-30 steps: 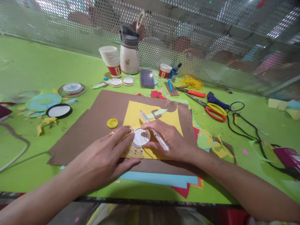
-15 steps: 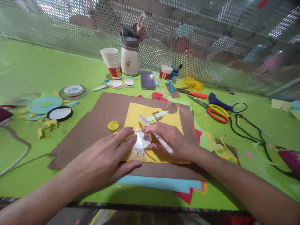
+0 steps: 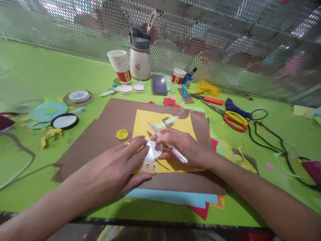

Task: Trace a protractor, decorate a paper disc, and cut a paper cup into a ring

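Observation:
My left hand (image 3: 114, 169) lies flat with fingers stretched, pressing a clear protractor (image 3: 148, 162) onto a yellow paper sheet (image 3: 147, 122). My right hand (image 3: 187, 147) holds a clear pen (image 3: 165, 142) between its fingers while its fingertips rest on a small white paper disc (image 3: 156, 149) beside the protractor. The yellow sheet lies on a large brown paper sheet (image 3: 105, 129). A yellow bottle cap (image 3: 122, 134) sits just left of the yellow sheet.
Red-and-yellow scissors (image 3: 232, 118), an orange-handled knife (image 3: 209, 99), black cord (image 3: 269, 134), a stack of paper cups (image 3: 120, 65), a white flask (image 3: 139, 55), tape rolls (image 3: 78, 97) and paper rings (image 3: 47, 110) lie around. A perforated metal screen (image 3: 225, 40) runs along the back.
The white disc has slid partly under or against the protractor, and my right hand has shifted slightly with the pen. My left hand keeps pressing the protractor.

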`<act>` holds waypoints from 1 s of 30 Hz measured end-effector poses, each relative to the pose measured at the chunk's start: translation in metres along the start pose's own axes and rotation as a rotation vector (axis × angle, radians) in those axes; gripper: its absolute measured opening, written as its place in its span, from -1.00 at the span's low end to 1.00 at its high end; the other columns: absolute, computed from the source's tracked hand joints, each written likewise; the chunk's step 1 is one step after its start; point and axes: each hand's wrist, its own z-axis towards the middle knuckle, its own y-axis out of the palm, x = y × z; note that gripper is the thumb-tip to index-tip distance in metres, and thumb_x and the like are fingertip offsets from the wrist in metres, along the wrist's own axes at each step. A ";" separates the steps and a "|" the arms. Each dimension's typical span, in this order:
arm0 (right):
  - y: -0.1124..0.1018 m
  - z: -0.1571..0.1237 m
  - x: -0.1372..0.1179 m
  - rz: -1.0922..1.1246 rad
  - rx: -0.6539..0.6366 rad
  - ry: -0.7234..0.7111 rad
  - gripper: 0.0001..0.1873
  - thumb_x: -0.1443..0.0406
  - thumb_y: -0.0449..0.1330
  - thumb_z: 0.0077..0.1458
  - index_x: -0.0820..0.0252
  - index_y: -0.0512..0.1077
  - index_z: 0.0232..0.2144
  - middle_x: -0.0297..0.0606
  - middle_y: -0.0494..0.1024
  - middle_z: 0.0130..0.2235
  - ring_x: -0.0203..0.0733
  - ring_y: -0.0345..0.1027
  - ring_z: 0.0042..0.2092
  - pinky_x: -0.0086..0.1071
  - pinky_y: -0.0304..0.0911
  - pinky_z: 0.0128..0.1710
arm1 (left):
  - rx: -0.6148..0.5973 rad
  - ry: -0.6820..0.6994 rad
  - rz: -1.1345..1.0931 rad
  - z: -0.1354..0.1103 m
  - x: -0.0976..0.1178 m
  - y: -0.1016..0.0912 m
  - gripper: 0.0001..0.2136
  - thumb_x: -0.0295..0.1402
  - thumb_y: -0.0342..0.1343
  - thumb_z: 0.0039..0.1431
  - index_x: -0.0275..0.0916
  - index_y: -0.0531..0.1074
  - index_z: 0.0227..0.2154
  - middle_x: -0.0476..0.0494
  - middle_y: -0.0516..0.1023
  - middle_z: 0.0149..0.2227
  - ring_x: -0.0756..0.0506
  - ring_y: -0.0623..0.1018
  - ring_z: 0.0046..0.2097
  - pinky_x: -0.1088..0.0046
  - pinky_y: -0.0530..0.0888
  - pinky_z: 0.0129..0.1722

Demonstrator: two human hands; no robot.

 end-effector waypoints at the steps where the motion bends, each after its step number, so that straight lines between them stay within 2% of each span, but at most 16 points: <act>1: 0.000 0.000 -0.001 0.000 -0.005 0.007 -0.79 0.31 0.25 0.26 0.09 0.39 -0.06 -0.14 0.59 0.02 -0.14 0.44 0.09 -0.21 0.34 0.11 | -0.003 -0.007 -0.003 0.000 0.001 0.000 -0.61 -0.18 0.04 0.36 -0.40 0.30 0.07 -0.50 0.43 0.08 -0.32 0.61 -0.08 0.10 0.61 -0.14; 6: -0.001 0.000 -0.005 0.005 -0.020 0.015 -0.80 0.31 0.25 0.26 0.15 0.41 -0.07 -0.11 0.60 -0.03 -0.10 0.44 0.09 -0.18 0.35 0.11 | 0.008 -0.018 -0.017 0.001 0.002 0.000 -0.63 -0.19 0.04 0.36 -0.40 0.31 0.06 -0.48 0.44 0.06 -0.32 0.61 -0.07 0.10 0.60 -0.13; 11: 0.000 0.000 -0.004 0.006 -0.025 0.035 -0.81 0.29 0.24 0.27 0.09 0.39 -0.06 -0.13 0.60 0.00 -0.10 0.45 0.09 -0.15 0.36 0.10 | 0.017 -0.005 -0.008 0.000 0.001 -0.001 -0.64 -0.18 0.03 0.37 -0.40 0.33 0.03 -0.49 0.45 0.05 -0.31 0.63 -0.11 0.13 0.61 -0.19; 23: 0.002 -0.001 -0.003 0.020 -0.001 0.036 -0.79 0.29 0.27 0.24 0.08 0.41 -0.07 -0.14 0.61 -0.02 -0.08 0.47 0.06 -0.14 0.37 0.08 | -0.002 -0.006 -0.050 0.001 -0.002 -0.001 -0.64 -0.18 -0.02 0.39 -0.38 0.34 0.05 -0.45 0.45 0.06 -0.29 0.62 -0.11 0.16 0.59 -0.16; 30: -0.002 -0.002 -0.005 0.007 -0.025 0.023 -0.71 0.26 0.25 0.26 0.11 0.40 0.02 -0.10 0.59 0.03 -0.07 0.43 0.12 -0.12 0.34 0.14 | -0.002 0.003 -0.055 -0.001 -0.003 0.001 -0.64 -0.19 0.01 0.38 -0.40 0.33 0.05 -0.50 0.44 0.08 -0.31 0.62 -0.07 0.11 0.61 -0.13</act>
